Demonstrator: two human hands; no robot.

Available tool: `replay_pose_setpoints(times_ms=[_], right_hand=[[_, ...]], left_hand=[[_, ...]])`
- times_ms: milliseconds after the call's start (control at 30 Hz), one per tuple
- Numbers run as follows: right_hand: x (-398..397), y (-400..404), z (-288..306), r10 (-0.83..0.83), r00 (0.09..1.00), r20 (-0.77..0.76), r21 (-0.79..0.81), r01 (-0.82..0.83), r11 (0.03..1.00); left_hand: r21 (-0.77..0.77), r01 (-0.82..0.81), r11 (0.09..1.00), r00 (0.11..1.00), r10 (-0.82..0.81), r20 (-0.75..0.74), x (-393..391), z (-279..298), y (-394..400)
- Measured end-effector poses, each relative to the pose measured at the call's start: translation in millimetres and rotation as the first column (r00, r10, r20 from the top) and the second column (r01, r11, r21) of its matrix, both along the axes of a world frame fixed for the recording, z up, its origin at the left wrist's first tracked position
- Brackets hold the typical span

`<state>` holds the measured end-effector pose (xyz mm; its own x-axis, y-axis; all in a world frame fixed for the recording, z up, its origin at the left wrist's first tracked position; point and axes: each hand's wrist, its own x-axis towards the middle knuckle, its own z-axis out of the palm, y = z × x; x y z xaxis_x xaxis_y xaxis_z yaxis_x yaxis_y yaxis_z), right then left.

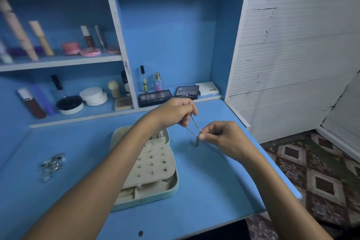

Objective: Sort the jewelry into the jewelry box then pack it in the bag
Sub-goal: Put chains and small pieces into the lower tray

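Both hands are raised above the blue tabletop (204,191), to the right of the jewelry box (155,163). The left hand (173,112) has its fingers curled and pinches the upper end of a thin chain necklace (191,129). The right hand (224,138) pinches the lower end of the same necklace between thumb and forefinger. The chain runs in two strands on a diagonal from the left hand down to the right hand. A short length with a small pendant (196,143) hangs below the right thumb, clear of the tabletop.

The jewelry box lies open on the tabletop, partly hidden under the left forearm. It has a pale teal shell and a cream lining. A cream panel carrying rows of small stud earrings (153,163) lies across the middle of the box. Compartments show at the near edge and the far edge; their contents are too small to identify.

A loose heap of silver jewelry (51,164) lies on the tabletop, well apart from the box on its left; the heap is blurred.

At the back of the tabletop, three eyeshadow palettes (187,92) lie side by side, one marked MATTE, one NUDE. Two small bottles (158,82) stand just behind them. The shelves (58,62) to the left hold jars, tubes and compacts.
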<state>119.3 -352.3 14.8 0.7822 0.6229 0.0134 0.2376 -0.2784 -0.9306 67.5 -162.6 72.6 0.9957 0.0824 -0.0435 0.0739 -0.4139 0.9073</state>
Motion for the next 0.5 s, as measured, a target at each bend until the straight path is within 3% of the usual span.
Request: replay_pose_setpoints(times_ms=[500], right_hand=[[-14, 58, 6, 0.197, 0.98, 0.026, 0.049, -0.198, 0.979]], left_hand=[[-0.076, -0.1, 0.992, 0.994, 0.102, 0.025, -35, 8, 42]])
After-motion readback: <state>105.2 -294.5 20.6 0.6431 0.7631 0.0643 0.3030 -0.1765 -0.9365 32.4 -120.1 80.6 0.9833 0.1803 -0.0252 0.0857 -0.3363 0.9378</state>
